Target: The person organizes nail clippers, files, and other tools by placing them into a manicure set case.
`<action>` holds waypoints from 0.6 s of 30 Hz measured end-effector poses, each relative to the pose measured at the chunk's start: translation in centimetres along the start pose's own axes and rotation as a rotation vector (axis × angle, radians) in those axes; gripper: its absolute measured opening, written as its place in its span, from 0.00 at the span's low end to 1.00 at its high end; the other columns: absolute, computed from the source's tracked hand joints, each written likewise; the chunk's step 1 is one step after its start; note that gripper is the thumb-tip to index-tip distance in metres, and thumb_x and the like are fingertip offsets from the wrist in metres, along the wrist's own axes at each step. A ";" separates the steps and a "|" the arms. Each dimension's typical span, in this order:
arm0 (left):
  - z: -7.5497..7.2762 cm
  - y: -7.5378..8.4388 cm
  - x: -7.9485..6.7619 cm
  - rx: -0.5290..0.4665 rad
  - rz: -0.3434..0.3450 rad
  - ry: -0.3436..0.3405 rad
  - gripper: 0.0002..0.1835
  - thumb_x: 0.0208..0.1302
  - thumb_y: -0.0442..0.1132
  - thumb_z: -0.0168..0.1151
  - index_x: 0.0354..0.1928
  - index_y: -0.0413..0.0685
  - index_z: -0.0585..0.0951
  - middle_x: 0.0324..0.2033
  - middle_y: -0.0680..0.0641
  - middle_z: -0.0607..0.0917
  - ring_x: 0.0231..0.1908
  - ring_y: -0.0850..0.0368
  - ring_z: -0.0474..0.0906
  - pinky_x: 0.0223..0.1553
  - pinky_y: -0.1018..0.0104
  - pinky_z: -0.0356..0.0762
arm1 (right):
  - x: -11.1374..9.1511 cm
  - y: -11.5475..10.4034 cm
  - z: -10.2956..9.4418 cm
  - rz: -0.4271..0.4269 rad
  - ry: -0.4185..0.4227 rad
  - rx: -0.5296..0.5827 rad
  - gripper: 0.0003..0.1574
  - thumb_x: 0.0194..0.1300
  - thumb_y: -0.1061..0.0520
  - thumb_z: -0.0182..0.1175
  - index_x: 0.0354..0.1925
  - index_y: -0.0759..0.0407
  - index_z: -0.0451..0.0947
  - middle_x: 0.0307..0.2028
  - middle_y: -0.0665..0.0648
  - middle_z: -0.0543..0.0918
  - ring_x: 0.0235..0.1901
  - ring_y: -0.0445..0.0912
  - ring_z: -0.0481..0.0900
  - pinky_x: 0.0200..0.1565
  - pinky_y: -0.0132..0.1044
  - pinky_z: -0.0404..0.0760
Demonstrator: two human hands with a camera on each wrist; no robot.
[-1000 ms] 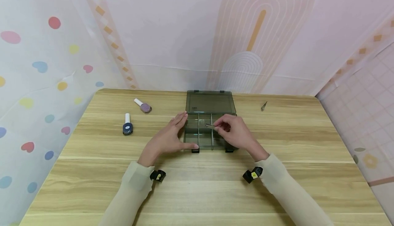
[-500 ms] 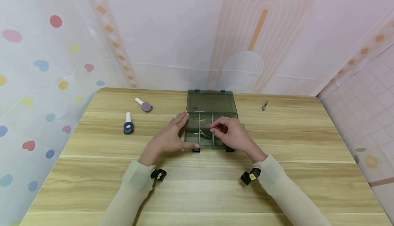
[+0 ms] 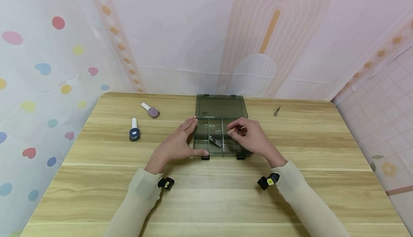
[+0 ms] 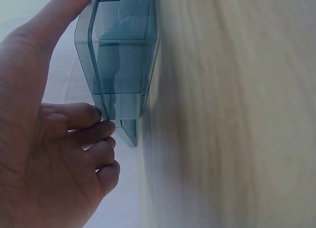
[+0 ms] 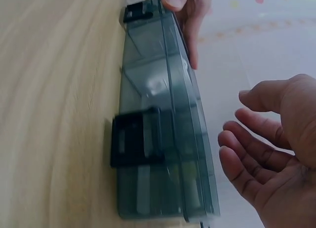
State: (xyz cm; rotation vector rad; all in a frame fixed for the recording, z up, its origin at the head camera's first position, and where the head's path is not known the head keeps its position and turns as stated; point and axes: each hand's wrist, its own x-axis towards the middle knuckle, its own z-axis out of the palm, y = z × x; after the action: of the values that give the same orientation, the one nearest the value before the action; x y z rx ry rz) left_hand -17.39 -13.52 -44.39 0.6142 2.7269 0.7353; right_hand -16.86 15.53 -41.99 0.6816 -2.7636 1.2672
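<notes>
A translucent dark compartment box (image 3: 201, 144) lies with its lid (image 3: 221, 107) folded back. My left hand (image 3: 175, 144) holds it across the left side, thumb at the front edge by a latch and fingertips at the back corner. In the left wrist view, the curled fingers of the left hand (image 4: 64, 144) meet the box rim. A silver nail clipper (image 3: 215, 141) lies slanted in the middle column of the box. My right hand (image 3: 250, 134) hovers over the right column, fingers loosely bent; the right wrist view shows nothing between the fingers of the right hand (image 5: 276, 139).
Two nail polish bottles lie on the left of the wooden table (image 3: 206, 204): a purple one (image 3: 153, 112) and a dark blue one (image 3: 134, 134), both with white caps. A small pointed metal thing (image 3: 277, 111) lies at the back right. A patterned cloth wall (image 3: 180, 43) stands behind.
My right hand has let go of the nail clipper, which now lies in the middle column, and has drawn back to the right. The left hand has stayed on the box.
</notes>
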 end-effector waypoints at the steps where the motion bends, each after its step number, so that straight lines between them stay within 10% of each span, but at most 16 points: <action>1: 0.0 0.0 0.0 0.000 0.001 0.000 0.70 0.48 0.80 0.66 0.83 0.50 0.46 0.84 0.52 0.42 0.82 0.44 0.40 0.80 0.44 0.51 | 0.0 0.1 -0.2 0.006 0.002 0.001 0.13 0.70 0.58 0.66 0.50 0.62 0.85 0.42 0.55 0.87 0.38 0.46 0.85 0.42 0.39 0.87; 18: 0.0 -0.1 0.0 -0.004 0.024 -0.002 0.70 0.49 0.79 0.67 0.83 0.49 0.46 0.84 0.51 0.42 0.83 0.45 0.38 0.80 0.44 0.51 | 0.0 3.2 -2.6 0.019 0.076 -0.113 0.31 0.66 0.57 0.70 0.65 0.61 0.77 0.60 0.64 0.82 0.56 0.59 0.81 0.49 0.54 0.86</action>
State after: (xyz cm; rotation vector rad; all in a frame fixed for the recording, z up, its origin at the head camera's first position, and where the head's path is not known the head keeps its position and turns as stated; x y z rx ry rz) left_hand -17.46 -13.59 -44.40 0.6470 2.7201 0.7449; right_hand -18.51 19.30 -42.56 0.5878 -2.7615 1.1051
